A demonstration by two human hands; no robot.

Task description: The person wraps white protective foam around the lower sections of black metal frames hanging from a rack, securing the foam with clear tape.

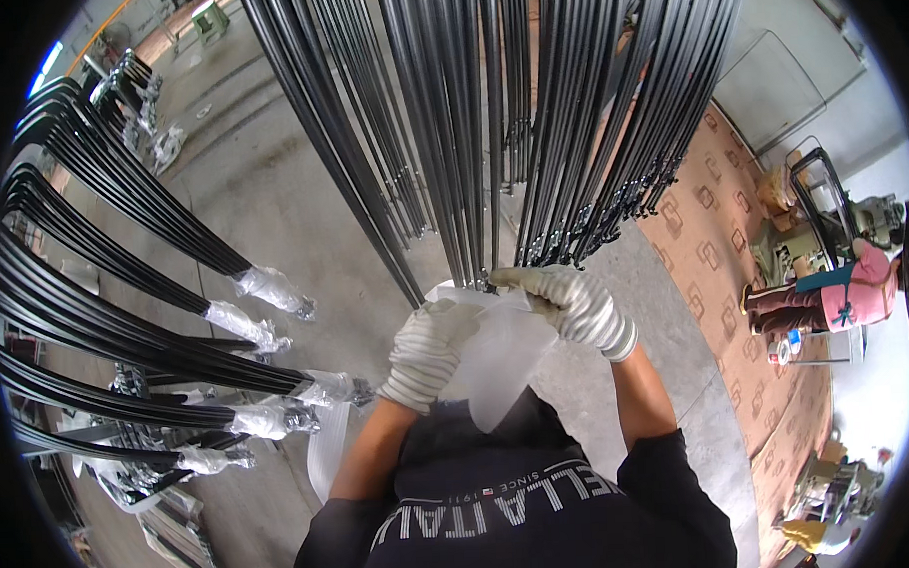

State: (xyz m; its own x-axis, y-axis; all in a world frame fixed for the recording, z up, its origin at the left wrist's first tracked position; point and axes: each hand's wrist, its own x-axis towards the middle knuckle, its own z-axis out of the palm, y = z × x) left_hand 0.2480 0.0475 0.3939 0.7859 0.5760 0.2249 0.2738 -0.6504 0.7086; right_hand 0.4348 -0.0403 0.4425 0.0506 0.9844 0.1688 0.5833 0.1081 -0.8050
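A translucent white sheet of thin wrapping foam (507, 354) hangs between my gloved hands, its loose end drooping to a point in front of my black shirt. My left hand (432, 347) is closed on the sheet's left side. On the other side, my right hand (580, 305) grips its upper right edge, with the fingers close against the tube ends. The sheet's top edge lies at the lower ends of a bundle of black metal tubes (453, 164), which hang down from above. Both gloves are white knit, and the fingertips are partly hidden.
More black tubes (594, 109) hang at the right of the bundle. At left, curved black tubes (126, 331) have ends wrapped in clear plastic (269, 421). A patterned pinkish floor covering (713, 245) runs along the right, where a person in pink (845, 290) stands.
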